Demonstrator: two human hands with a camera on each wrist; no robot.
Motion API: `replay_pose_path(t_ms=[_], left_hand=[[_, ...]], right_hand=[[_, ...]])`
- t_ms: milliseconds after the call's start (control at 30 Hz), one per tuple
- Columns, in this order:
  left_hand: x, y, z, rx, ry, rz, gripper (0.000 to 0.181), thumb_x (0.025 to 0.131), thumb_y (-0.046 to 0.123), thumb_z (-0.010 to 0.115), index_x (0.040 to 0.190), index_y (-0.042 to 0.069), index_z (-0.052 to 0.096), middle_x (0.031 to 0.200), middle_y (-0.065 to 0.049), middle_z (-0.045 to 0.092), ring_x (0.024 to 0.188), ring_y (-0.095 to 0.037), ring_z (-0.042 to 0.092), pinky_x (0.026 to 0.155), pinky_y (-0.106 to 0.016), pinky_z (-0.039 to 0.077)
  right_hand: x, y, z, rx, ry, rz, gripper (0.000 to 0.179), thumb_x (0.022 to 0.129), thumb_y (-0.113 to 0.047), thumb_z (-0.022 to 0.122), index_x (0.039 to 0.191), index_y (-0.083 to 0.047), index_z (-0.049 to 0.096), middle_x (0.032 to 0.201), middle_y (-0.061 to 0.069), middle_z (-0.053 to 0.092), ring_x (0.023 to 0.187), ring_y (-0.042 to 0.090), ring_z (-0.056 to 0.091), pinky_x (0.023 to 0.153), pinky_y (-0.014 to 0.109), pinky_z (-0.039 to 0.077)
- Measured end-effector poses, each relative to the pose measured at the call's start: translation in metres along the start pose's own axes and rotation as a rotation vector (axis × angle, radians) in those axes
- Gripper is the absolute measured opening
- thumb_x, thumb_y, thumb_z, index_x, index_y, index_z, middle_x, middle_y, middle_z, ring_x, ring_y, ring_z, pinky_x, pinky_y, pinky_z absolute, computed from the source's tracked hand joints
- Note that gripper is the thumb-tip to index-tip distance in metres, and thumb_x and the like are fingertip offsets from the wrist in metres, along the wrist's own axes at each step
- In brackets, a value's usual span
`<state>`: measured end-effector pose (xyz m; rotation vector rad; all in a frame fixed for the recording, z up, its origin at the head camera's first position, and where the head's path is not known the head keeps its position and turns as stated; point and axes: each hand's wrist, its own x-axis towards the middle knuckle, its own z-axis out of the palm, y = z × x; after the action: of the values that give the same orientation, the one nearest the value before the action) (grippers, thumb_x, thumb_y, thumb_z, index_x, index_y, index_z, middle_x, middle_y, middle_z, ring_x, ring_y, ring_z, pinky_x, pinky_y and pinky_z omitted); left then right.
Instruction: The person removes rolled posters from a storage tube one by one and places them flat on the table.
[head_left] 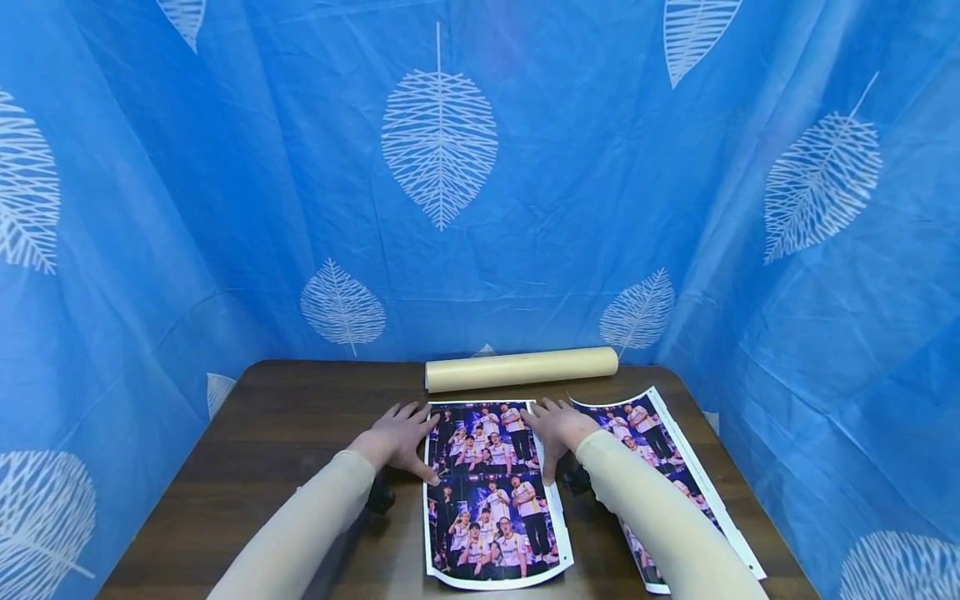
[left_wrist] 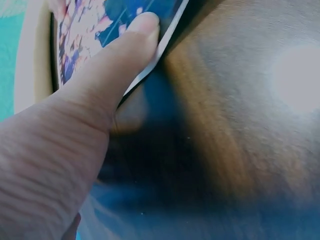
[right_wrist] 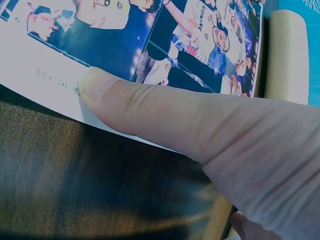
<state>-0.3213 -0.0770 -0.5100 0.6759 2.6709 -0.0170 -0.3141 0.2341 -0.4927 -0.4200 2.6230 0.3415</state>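
A printed photo sheet [head_left: 486,475] lies on the dark wooden table, with two group pictures one above the other and a white margin. At its left edge my left hand [head_left: 397,435] has its fingers spread and straight. In the left wrist view the thumb [left_wrist: 132,42] lies on the print close to the edge. My right hand [head_left: 558,429] rests at the right edge, fingers extended. Its thumb [right_wrist: 120,102] lies across the white margin in the right wrist view. The sheet's near edge curves slightly.
A pale yellow roll [head_left: 521,370] lies across the back of the table [head_left: 285,433]. To the right, a second printed sheet [head_left: 693,475] lies slanted, partly under my right forearm. A blue curtain [head_left: 525,250] with white leaf patterns surrounds the table.
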Motion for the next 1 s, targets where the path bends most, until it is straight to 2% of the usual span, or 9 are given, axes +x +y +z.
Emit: replay_pose_path(t_ms=[167, 300, 433, 500, 567, 700, 767, 867, 1000], left_hand=[[-0.003, 0.002, 0.005, 0.127, 0.076, 0.109, 0.107, 0.076, 0.082, 0.066, 0.157, 0.015, 0.043, 0.163, -0.009, 0.036, 0.151, -0.032, 0.027, 0.124, -0.051, 0.017], [-0.012, 0.007, 0.011, 0.134, 0.196, 0.247, 0.08, 0.085, 0.068, 0.07, 0.141, 0.011, 0.062, 0.146, -0.01, 0.056, 0.137, -0.03, 0.049, 0.117, -0.048, 0.033], [-0.019, 0.013, 0.019, 0.118, 0.297, 0.404, 0.042, 0.091, 0.045, 0.076, 0.121, 0.015, 0.072, 0.119, -0.002, 0.068, 0.105, -0.019, 0.064, 0.097, -0.039, 0.053], [-0.023, 0.015, 0.022, 0.115, 0.333, 0.458, 0.028, 0.092, 0.036, 0.078, 0.114, 0.018, 0.072, 0.109, 0.002, 0.067, 0.094, -0.014, 0.063, 0.088, -0.035, 0.056], [-0.027, 0.017, 0.026, 0.117, 0.358, 0.48, 0.022, 0.093, 0.031, 0.077, 0.111, 0.02, 0.071, 0.108, 0.003, 0.065, 0.092, -0.012, 0.061, 0.084, -0.033, 0.056], [-0.037, 0.019, 0.031, 0.089, 0.338, 0.444, 0.029, 0.093, 0.037, 0.075, 0.116, 0.02, 0.067, 0.113, 0.002, 0.062, 0.099, -0.014, 0.059, 0.085, -0.036, 0.055], [-0.042, 0.02, 0.033, 0.07, 0.307, 0.415, 0.041, 0.092, 0.045, 0.074, 0.122, 0.019, 0.066, 0.118, 0.001, 0.06, 0.104, -0.016, 0.058, 0.089, -0.038, 0.054], [-0.05, 0.021, 0.035, 0.052, 0.265, 0.403, 0.062, 0.089, 0.06, 0.071, 0.132, 0.016, 0.063, 0.126, -0.002, 0.058, 0.112, -0.02, 0.056, 0.095, -0.042, 0.052], [-0.06, 0.022, 0.037, 0.056, 0.204, 0.397, 0.091, 0.08, 0.075, 0.069, 0.146, 0.013, 0.055, 0.142, -0.006, 0.053, 0.128, -0.026, 0.051, 0.107, -0.049, 0.044]], right_hand=[[-0.003, -0.001, 0.002, 0.001, 0.032, -0.024, 0.132, 0.057, -0.065, 0.093, 0.163, -0.019, 0.03, 0.167, 0.009, 0.028, 0.154, 0.035, 0.019, 0.123, 0.052, 0.018], [-0.009, -0.003, 0.004, -0.011, 0.061, -0.061, 0.12, 0.062, -0.06, 0.093, 0.159, -0.016, 0.038, 0.163, 0.011, 0.036, 0.152, 0.035, 0.026, 0.12, 0.05, 0.027], [-0.017, -0.007, 0.01, 0.089, 0.096, -0.115, 0.101, 0.069, -0.039, 0.096, 0.154, -0.014, 0.048, 0.157, 0.012, 0.043, 0.145, 0.034, 0.036, 0.114, 0.048, 0.039], [-0.023, -0.009, 0.013, 0.151, 0.127, -0.156, 0.09, 0.071, -0.026, 0.096, 0.149, -0.013, 0.053, 0.152, 0.013, 0.047, 0.139, 0.032, 0.043, 0.108, 0.045, 0.046], [-0.03, -0.012, 0.016, 0.197, 0.171, -0.21, 0.077, 0.073, -0.015, 0.094, 0.142, -0.011, 0.06, 0.14, 0.01, 0.054, 0.128, 0.029, 0.052, 0.101, 0.042, 0.05], [-0.042, -0.017, 0.024, 0.226, 0.256, -0.306, 0.053, 0.079, -0.002, 0.085, 0.127, -0.013, 0.066, 0.112, 0.001, 0.057, 0.099, 0.016, 0.057, 0.082, 0.035, 0.054], [-0.047, -0.019, 0.028, 0.224, 0.265, -0.323, 0.051, 0.08, -0.003, 0.084, 0.126, -0.013, 0.065, 0.108, 0.0, 0.055, 0.094, 0.014, 0.055, 0.078, 0.033, 0.054], [-0.056, -0.022, 0.031, 0.229, 0.227, -0.304, 0.061, 0.079, -0.015, 0.087, 0.135, -0.014, 0.063, 0.12, 0.004, 0.056, 0.102, 0.016, 0.056, 0.082, 0.034, 0.054], [-0.07, -0.027, 0.034, 0.199, 0.13, -0.279, 0.091, 0.072, -0.038, 0.091, 0.151, -0.016, 0.051, 0.147, 0.012, 0.047, 0.129, 0.026, 0.05, 0.095, 0.039, 0.053]])
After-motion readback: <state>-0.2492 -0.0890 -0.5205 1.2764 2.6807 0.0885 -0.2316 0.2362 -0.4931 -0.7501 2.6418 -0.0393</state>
